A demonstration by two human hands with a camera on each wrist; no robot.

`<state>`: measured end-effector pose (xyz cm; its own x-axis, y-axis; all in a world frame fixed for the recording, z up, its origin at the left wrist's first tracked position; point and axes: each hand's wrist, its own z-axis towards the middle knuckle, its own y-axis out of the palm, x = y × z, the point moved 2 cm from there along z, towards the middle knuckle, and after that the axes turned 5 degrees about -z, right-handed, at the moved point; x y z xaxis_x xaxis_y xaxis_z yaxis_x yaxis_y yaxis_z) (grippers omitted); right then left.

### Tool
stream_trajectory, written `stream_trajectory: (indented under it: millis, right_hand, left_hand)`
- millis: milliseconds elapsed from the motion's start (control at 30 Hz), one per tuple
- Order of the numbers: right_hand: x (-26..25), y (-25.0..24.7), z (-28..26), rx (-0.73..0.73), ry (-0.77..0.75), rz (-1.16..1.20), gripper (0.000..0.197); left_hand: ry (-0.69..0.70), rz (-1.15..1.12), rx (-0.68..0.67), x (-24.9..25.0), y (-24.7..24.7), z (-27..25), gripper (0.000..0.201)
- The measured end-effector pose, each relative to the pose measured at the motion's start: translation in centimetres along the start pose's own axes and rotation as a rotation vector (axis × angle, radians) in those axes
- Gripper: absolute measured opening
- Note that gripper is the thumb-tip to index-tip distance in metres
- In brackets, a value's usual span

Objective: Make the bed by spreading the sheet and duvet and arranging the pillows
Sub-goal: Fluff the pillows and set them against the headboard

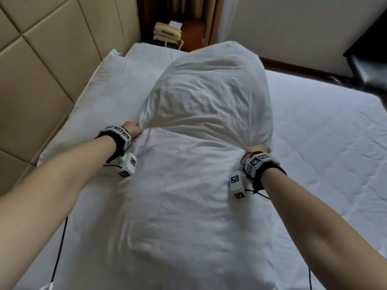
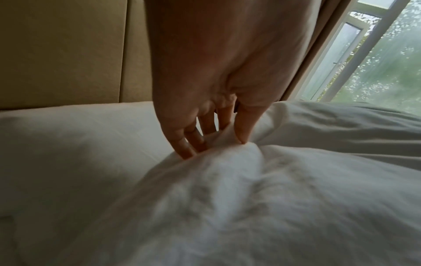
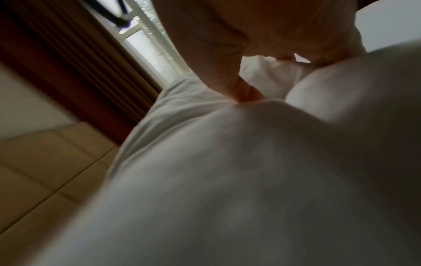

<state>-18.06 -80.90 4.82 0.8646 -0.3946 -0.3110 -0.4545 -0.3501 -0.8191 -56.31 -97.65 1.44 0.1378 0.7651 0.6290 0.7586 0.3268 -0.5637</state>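
Observation:
A big white pillow (image 1: 205, 114) lies lengthwise over the bed in the head view, its far half puffed up and raised. My left hand (image 1: 135, 128) grips a bunch of its cloth at the left side. My right hand (image 1: 258, 149) grips the cloth at the right side. The left wrist view shows my left hand (image 2: 212, 140) pinching a gathered fold of the pillow (image 2: 262, 198) between thumb and fingers. In the blurred right wrist view, my right hand (image 3: 262, 81) is curled into the pillow (image 3: 227, 180). A second white pillow (image 1: 113, 80) lies flat along the left, by the headboard.
A padded beige headboard (image 1: 41, 70) runs along the left. The quilted white mattress (image 1: 324, 139) spreads to the right. A beige telephone (image 1: 167, 33) sits on a dark nightstand beyond the bed. Dark furniture (image 1: 368, 63) stands at the far right. A window (image 2: 376, 63) and curtain lie beyond.

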Motion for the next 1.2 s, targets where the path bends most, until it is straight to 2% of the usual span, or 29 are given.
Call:
stream_trajectory:
  millis: [33, 100, 133, 200, 267, 367, 500, 567, 667, 700, 767, 800, 867, 967, 1033, 1133, 1200]
  right_hand:
    - [-0.5, -0.5, -1.6, 0.021, 0.014, -0.023, 0.072]
    - [-1.7, -1.0, -5.6, 0.028, -0.015, -0.020, 0.061]
    - [-2.1, -0.7, -7.6, -0.011, -0.055, -0.002, 0.057]
    - [-2.5, 0.6, -11.8, -0.081, -0.130, 0.031, 0.062]
    - [-1.9, 2.4, -14.7, -0.091, -0.161, 0.030, 0.067]
    - [-1.2, 3.9, -18.9, -0.038, -0.257, -0.023, 0.061]
    - [-0.2, 4.8, -22.4, -0.026, -0.344, -0.092, 0.054]
    - [0.4, 4.5, -24.3, -0.020, -0.404, -0.022, 0.050]
    - [2.2, 4.4, -27.0, -0.021, -0.448, 0.250, 0.036]
    - [2.7, 4.6, -28.1, -0.071, -0.428, 0.367, 0.030]
    - [4.3, 5.4, -30.7, -0.268, -0.357, 0.572, 0.021]
    - [5.1, 6.0, -31.8, -0.376, -0.320, 0.630, 0.017]
    - [6.9, 7.7, -34.2, -0.598, -0.233, 0.641, 0.015]
    - [9.8, 11.1, -37.1, -0.860, -0.121, 0.488, 0.030]
    - [11.6, 13.3, -37.8, -0.906, -0.035, 0.394, 0.037]
    - [13.2, 15.2, -37.6, -0.807, 0.113, 0.365, 0.067]
    - [12.5, 15.5, -37.3, -0.708, 0.161, 0.481, 0.063]
  left_hand:
    - [0.001, -0.051, -0.025, -0.1, -0.5, -0.6, 0.031]
    - [0.001, -0.091, -0.098, -0.6, -1.3, -2.1, 0.024]
    - [0.008, -0.110, -0.119, -1.2, -1.5, -2.4, 0.028]
    - [0.016, -0.139, -0.167, -2.3, -1.8, -3.9, 0.032]
    - [0.033, -0.136, -0.179, -3.2, -2.0, -5.9, 0.028]
    - [0.000, -0.192, -0.206, -5.0, -2.2, -8.8, 0.040]
    - [-0.055, -0.217, -0.205, -8.1, -2.7, -10.9, 0.043]
    - [-0.084, -0.228, -0.196, -9.5, -2.6, -11.9, 0.041]
    - [-0.104, -0.244, -0.177, -11.5, -2.4, -14.2, 0.031]
    - [-0.107, -0.245, -0.168, -11.9, -2.3, -15.2, 0.025]
    - [-0.121, -0.247, -0.154, -12.8, -1.9, -17.0, 0.014]
    - [-0.129, -0.249, -0.156, -13.3, -1.6, -17.5, 0.015]
    - [-0.154, -0.243, -0.169, -14.5, -1.2, -18.7, 0.016]
    - [-0.178, -0.244, -0.163, -16.2, -0.9, -19.4, 0.015]
    - [-0.188, -0.239, -0.147, -17.3, -1.0, -19.0, 0.017]
    - [-0.242, -0.263, -0.152, -18.7, -1.3, -17.1, 0.016]
    - [-0.252, -0.248, -0.147, -19.1, -1.4, -15.8, 0.016]
